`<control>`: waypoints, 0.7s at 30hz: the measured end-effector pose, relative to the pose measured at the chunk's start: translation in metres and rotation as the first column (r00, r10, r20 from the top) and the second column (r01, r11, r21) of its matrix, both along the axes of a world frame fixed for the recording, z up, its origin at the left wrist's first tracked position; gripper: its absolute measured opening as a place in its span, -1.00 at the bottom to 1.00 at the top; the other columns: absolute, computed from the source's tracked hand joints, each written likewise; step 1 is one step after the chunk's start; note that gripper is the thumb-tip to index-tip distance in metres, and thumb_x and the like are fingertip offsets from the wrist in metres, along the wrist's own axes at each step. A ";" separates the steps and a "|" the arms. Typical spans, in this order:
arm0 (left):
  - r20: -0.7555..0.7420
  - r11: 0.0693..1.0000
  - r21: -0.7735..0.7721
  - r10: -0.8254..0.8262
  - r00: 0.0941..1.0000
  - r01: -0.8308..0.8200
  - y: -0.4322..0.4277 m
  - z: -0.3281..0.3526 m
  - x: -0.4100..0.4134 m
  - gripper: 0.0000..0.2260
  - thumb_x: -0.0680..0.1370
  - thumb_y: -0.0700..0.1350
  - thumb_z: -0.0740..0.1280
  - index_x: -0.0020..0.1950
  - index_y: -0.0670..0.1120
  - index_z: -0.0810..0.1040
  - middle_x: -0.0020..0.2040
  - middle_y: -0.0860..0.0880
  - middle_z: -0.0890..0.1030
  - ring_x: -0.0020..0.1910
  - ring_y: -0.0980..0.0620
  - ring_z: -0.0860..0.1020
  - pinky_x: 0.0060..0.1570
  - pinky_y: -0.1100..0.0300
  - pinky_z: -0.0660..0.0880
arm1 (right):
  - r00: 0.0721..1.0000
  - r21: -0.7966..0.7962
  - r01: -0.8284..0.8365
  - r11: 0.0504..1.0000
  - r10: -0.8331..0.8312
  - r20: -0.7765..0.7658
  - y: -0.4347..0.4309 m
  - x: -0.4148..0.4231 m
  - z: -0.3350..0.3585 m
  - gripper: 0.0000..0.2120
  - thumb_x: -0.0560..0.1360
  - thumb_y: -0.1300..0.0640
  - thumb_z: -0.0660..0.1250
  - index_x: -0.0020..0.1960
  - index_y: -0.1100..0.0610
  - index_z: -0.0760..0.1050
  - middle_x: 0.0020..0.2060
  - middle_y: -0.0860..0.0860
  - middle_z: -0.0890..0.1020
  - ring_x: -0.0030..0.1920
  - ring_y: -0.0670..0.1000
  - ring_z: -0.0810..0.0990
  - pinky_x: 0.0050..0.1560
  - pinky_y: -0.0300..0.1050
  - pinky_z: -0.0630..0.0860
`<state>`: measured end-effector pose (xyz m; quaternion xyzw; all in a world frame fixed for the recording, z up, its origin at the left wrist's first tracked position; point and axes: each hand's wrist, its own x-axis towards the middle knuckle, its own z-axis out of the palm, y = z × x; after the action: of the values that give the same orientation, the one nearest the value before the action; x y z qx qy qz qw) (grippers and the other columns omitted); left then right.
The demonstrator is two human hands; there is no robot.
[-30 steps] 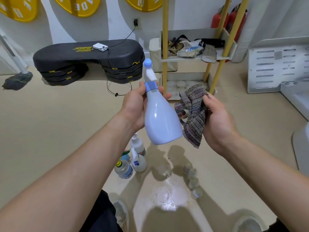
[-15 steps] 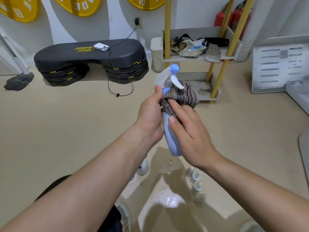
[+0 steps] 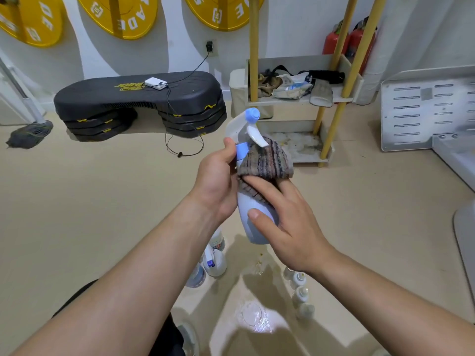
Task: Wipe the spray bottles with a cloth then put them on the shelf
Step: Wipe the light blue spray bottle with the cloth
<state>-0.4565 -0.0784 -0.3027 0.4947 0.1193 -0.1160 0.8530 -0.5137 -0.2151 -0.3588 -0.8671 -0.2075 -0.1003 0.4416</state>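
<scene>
Above the floor [image 3: 102, 201] | left hand [image 3: 218, 186] grips spray bottle [image 3: 245, 201] neck | right hand [image 3: 290, 222] clasps cloth [image 3: 267, 160] round it

We have one view — a wide-angle camera worn on the head, facing forward and tilted down. The left hand [image 3: 216, 183] and right hand [image 3: 288, 222] meet near the middle of the frame, close to the lens, the forearms running in from the bottom corners. Beyond them we see the floor [image 3: 90, 214] stretch to the far wall [image 3: 167, 42] and the shelf [image 3: 288, 63] — well off.
</scene>
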 end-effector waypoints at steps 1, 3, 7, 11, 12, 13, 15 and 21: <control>0.005 1.000 0.007 -0.019 1.000 0.019 0.000 0.001 -0.001 -0.48 0.72 0.11 0.03 0.38 -0.25 0.51 0.27 -0.27 0.60 0.23 -0.19 0.60 0.22 -0.03 0.55 | 0.999 0.051 -0.002 0.999 0.004 -0.039 -0.001 0.001 0.000 -0.51 0.54 -0.22 0.14 0.47 -0.33 0.26 0.22 -0.14 0.42 0.27 -0.04 0.43 0.24 -0.15 0.37; 0.001 0.998 0.031 -0.045 0.999 0.045 -0.003 0.000 -0.005 -0.49 0.72 0.11 0.03 0.35 -0.24 0.52 0.17 -0.24 0.64 0.12 -0.15 0.64 0.09 0.04 0.62 | 0.995 0.130 -0.001 0.992 0.014 -0.100 -0.002 0.003 0.003 -0.50 0.51 -0.25 0.11 0.44 -0.45 0.18 0.28 -0.19 0.39 0.34 -0.11 0.40 0.29 -0.19 0.34; 0.004 0.997 0.019 -0.074 0.997 0.074 -0.009 -0.002 -0.011 -0.50 0.72 0.13 0.04 0.36 -0.22 0.52 0.19 -0.25 0.64 0.15 -0.17 0.64 0.17 -0.01 0.59 | 0.993 0.066 -0.008 0.998 0.015 -0.114 -0.006 0.005 0.009 -0.45 0.49 -0.32 0.11 0.45 -0.51 0.05 0.33 -0.17 0.36 0.39 -0.09 0.36 0.36 -0.07 0.37; 0.016 0.995 -0.033 -0.098 0.995 0.098 -0.001 0.006 -0.006 -0.47 0.71 0.15 0.01 0.32 -0.23 0.53 0.11 -0.26 0.64 0.15 -0.21 0.60 0.30 -0.07 0.48 | 0.997 0.018 -0.052 0.998 0.053 -0.053 -0.009 0.000 0.012 -0.42 0.47 -0.28 0.20 0.46 -0.46 0.15 0.26 -0.11 0.41 0.33 -0.06 0.40 0.33 -0.09 0.39; 0.026 0.994 -0.038 -0.097 0.995 0.098 0.002 0.008 -0.005 -0.48 0.71 0.15 0.00 0.27 -0.21 0.55 0.05 -0.22 0.66 0.09 -0.18 0.62 0.23 -0.04 0.51 | 0.997 0.063 -0.042 0.997 0.045 -0.057 -0.009 0.000 0.012 -0.41 0.45 -0.27 0.23 0.45 -0.48 0.17 0.26 -0.14 0.41 0.33 -0.12 0.40 0.29 -0.19 0.39; 0.037 0.994 -0.039 -0.098 0.995 0.099 0.005 0.009 -0.004 -0.49 0.71 0.15 0.00 0.24 -0.19 0.57 -0.02 -0.18 0.67 0.02 -0.14 0.64 0.15 -0.01 0.55 | 0.995 0.135 -0.031 0.990 0.043 -0.087 -0.008 -0.001 0.012 -0.39 0.43 -0.27 0.26 0.43 -0.49 0.17 0.29 -0.19 0.40 0.33 -0.21 0.39 0.27 -0.28 0.37; 0.054 0.996 -0.008 -0.086 0.995 0.087 0.009 0.007 -0.002 -0.50 0.71 0.15 0.01 0.27 -0.15 0.58 -0.10 -0.13 0.65 -0.09 -0.07 0.61 0.04 0.04 0.56 | 0.977 0.287 -0.019 0.958 0.079 -0.200 -0.006 0.000 0.009 -0.30 0.38 -0.29 0.35 0.46 -0.42 0.17 0.39 -0.24 0.38 0.38 -0.25 0.38 0.33 -0.25 0.38; 0.039 1.000 0.001 0.010 0.999 -0.010 0.002 0.003 -0.001 -0.52 0.69 0.20 0.10 0.08 -0.11 0.67 -0.16 -0.10 0.52 -0.19 -0.05 0.52 -0.08 0.06 0.48 | 0.967 0.160 0.005 0.987 0.036 -0.252 -0.003 0.007 0.017 0.08 0.16 -0.31 0.59 0.56 -0.25 0.13 0.37 -0.17 0.40 0.36 -0.16 0.41 0.31 -0.01 0.48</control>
<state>-0.4572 -0.0763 -0.2997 0.4968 0.1049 -0.1021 0.8554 -0.5069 -0.2186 -0.3414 -0.8330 -0.1472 -0.0014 0.5334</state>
